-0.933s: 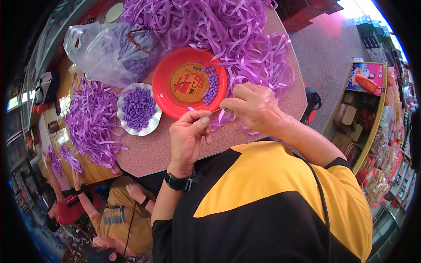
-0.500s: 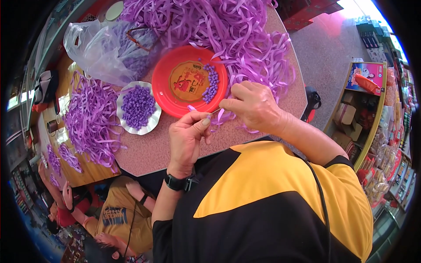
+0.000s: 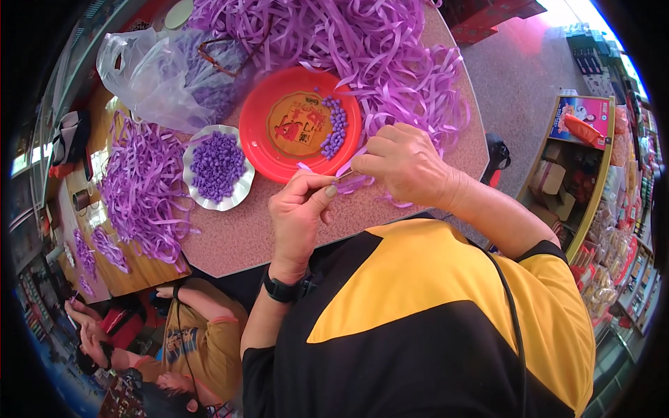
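Observation:
Just in front of the red plate [image 3: 261, 150], my two hands work close together. My left hand [image 3: 301, 209] is closed in a pinch, thumb against forefinger, on a purple ribbon [image 3: 343, 169]. My right hand [image 3: 408, 164] is closed too, its fingertips on a thin, needle-like piece [image 3: 344, 175] that spans the small gap between the hands. What the tips grip is partly hidden. Small purple beads [image 3: 336, 129] lie along the plate's right side. Left of it, a white scalloped dish [image 3: 237, 192] holds a heap of purple beads [image 3: 217, 166].
A large pile of purple ribbons [image 3: 313, 35] covers the table's far side; another ribbon pile [image 3: 143, 195] lies left. Eyeglasses [image 3: 217, 63] rest on a clear plastic bag [image 3: 146, 80] of purple beads. Another person [image 3: 202, 334] sits at lower left. Shelves with packages [image 3: 578, 167] stand right.
My hands keep their pinches, with the right fingertips slightly shifted at the thin piece. The view has moved a little. At lower left, the other person's arms and body have shifted.

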Demonstrator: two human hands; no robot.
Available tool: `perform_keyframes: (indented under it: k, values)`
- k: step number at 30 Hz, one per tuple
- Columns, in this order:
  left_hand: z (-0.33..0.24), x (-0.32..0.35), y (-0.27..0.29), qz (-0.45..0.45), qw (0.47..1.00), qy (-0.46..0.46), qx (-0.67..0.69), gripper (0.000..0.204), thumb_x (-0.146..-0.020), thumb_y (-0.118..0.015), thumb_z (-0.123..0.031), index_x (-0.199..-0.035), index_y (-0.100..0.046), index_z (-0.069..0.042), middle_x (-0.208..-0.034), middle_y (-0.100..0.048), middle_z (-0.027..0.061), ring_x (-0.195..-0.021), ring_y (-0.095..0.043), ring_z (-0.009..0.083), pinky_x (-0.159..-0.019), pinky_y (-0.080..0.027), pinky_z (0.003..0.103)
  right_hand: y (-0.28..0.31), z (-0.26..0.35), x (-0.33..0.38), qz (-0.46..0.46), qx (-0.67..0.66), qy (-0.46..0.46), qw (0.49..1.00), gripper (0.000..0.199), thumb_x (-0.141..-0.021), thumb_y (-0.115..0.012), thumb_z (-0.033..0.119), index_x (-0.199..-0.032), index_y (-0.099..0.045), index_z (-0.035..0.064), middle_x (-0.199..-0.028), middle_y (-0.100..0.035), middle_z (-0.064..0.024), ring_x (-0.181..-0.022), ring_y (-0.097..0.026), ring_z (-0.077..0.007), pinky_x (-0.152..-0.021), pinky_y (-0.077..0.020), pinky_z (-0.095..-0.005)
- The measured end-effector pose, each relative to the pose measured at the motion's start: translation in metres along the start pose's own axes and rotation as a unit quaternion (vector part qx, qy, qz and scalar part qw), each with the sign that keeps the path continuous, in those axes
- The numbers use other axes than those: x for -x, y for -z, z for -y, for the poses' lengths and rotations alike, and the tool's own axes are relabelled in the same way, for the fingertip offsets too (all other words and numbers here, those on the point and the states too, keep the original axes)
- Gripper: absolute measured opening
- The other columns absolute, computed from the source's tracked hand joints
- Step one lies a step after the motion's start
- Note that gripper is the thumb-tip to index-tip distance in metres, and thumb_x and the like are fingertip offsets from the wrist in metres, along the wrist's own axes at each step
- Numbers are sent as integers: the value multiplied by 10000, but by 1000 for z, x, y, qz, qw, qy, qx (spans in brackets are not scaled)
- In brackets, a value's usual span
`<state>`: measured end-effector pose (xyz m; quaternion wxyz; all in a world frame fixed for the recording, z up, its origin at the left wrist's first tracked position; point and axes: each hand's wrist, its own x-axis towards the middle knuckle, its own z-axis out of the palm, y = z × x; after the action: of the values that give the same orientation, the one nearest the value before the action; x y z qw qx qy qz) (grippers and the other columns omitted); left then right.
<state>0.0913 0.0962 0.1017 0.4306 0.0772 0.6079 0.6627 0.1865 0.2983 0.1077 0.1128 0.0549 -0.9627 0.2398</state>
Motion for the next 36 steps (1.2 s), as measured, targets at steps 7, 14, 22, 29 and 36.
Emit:
perform_keyframes:
  k: [7,14,22,29,36]
  values:
    - [4,-2,1,-2,984,-83,-156,81,-869,-671,26,-947,-689,16,-819,-544,-14,-633,-497,37,-526,-391,187,-9,2,3,120,-210,-226,944,131,-805,-683,142,-924,-682,88,-723,-610,-77,-668,-609,-239,-637,-455,-352]
    - [13,-3,5,-31,996,49,-63,124,-872,-684,-7,-995,-676,2,-793,-602,6,-611,-516,48,-506,-413,201,-32,-6,18,102,-426,-347,829,152,-858,-687,148,-921,-659,12,-741,-579,12,-714,-511,-66,-647,-429,-263]
    - [19,-3,13,-22,990,113,82,109,-879,-679,-31,-970,-653,22,-745,-620,43,-591,-566,104,-497,-451,227,-23,3,13,102,-316,-258,907,177,-853,-697,148,-945,-642,6,-794,-599,-47,-727,-575,-150,-668,-454,-296]
    - [20,-1,14,-27,990,112,87,112,-883,-675,-34,-976,-651,23,-747,-620,38,-593,-567,103,-497,-449,225,-28,0,13,121,-325,-187,919,153,-873,-648,138,-934,-627,-1,-813,-607,-128,-755,-610,-274,-681,-468,-364]
    - [17,1,14,-18,992,102,70,100,-890,-664,-24,-979,-655,18,-784,-636,40,-608,-568,93,-500,-449,221,-29,0,11,167,-329,-186,911,182,-881,-633,166,-943,-621,-5,-787,-603,-152,-724,-610,-278,-664,-468,-373]
